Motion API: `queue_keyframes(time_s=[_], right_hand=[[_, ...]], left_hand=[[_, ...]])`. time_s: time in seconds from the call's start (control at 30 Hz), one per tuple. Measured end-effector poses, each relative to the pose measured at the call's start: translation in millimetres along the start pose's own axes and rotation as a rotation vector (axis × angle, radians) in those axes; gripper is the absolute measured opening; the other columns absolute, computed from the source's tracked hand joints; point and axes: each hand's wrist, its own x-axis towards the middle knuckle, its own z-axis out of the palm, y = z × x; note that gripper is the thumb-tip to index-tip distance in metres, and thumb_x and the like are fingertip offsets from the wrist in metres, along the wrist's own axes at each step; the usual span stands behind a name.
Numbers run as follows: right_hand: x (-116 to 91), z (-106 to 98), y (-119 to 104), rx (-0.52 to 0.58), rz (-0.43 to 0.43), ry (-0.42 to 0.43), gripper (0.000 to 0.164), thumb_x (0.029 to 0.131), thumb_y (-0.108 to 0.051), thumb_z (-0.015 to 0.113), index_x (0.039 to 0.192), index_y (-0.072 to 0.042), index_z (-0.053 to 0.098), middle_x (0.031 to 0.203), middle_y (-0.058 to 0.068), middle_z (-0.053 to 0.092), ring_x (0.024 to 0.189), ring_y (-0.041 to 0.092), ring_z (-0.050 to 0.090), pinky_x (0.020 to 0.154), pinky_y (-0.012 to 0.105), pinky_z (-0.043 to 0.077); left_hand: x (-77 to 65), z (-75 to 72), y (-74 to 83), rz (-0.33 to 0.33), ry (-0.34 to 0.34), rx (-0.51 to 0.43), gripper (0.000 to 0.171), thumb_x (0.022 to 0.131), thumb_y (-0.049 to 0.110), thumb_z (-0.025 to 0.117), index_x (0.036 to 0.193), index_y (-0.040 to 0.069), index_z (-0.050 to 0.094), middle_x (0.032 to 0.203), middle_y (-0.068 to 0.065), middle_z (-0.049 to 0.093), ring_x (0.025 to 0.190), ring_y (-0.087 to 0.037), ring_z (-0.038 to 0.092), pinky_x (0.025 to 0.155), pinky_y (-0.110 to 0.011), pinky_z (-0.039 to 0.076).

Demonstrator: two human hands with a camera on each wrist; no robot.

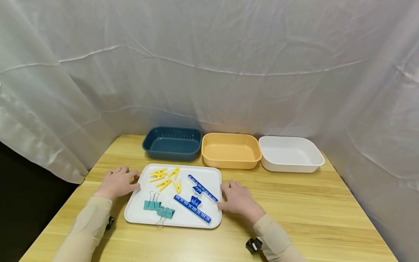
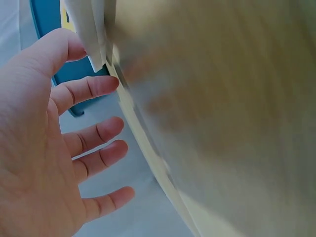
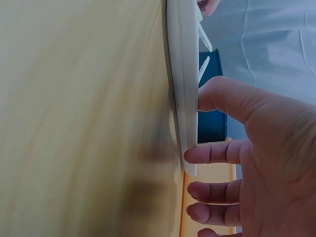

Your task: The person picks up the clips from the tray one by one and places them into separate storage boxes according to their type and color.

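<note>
A white tray (image 1: 136, 213) lies flat on the table between my hands. On it are several yellow clothespins (image 1: 178, 187), teal binder clips (image 1: 152, 205) and two blue ruler-shaped clips (image 1: 193, 209) with a piano-key pattern. My left hand (image 1: 118, 183) is at the tray's left edge, its thumb touching the rim and its fingers spread. At the opposite edge my right hand (image 1: 238, 200) has its thumb and forefinger against the rim (image 3: 183, 89), the other fingers loosely extended. Neither hand holds a clip.
Behind the tray stand three bins in a row: dark blue (image 1: 173, 155), yellow (image 1: 231, 163) and white (image 1: 291, 168). A grey-white curtain (image 1: 209, 72) hangs behind and at both sides of the wooden table (image 1: 294, 203).
</note>
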Motion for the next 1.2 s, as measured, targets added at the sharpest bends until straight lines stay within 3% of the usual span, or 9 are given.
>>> queue_keyframes(time_s=[0.17,0.4,0.73,1.2], right_hand=[[-4,-1,14,0.013,0.019,-0.002,0.059,0.080,-0.055,0.069,0.124,-0.018,0.057,0.109,0.010,0.054,0.095,0.024,0.049,0.080,0.049,0.049],[-11,-4,31,0.027,0.050,-0.009,0.051,0.079,-0.053,0.071,0.115,-0.020,0.058,0.119,0.014,0.056,0.105,0.029,0.053,0.086,0.054,0.049],[-25,-8,50,0.033,0.055,0.009,0.041,0.074,-0.047,0.077,0.099,-0.022,0.055,0.093,0.003,0.049,0.082,0.020,0.045,0.065,0.038,0.043],[-36,-10,74,0.052,0.089,0.000,0.040,0.068,-0.042,0.078,0.095,-0.024,0.055,0.092,0.002,0.048,0.081,0.019,0.044,0.063,0.034,0.040]], left_hand=[[3.7,0.0,11.7,0.022,0.008,-0.004,0.036,0.085,0.044,0.066,0.113,0.021,0.064,0.102,-0.011,0.056,0.096,-0.032,0.049,0.084,-0.062,0.038],[7.1,0.0,29.5,0.060,-0.008,-0.002,0.035,0.086,0.044,0.067,0.113,0.022,0.063,0.099,-0.009,0.054,0.092,-0.029,0.049,0.082,-0.060,0.041],[5.8,3.3,53.7,0.085,-0.023,0.017,0.039,0.086,0.044,0.067,0.118,0.022,0.063,0.099,-0.007,0.051,0.090,-0.026,0.048,0.080,-0.057,0.044],[9.6,6.4,80.0,0.092,-0.026,0.046,0.044,0.086,0.046,0.066,0.124,0.023,0.063,0.102,-0.007,0.051,0.096,-0.028,0.047,0.086,-0.060,0.043]])
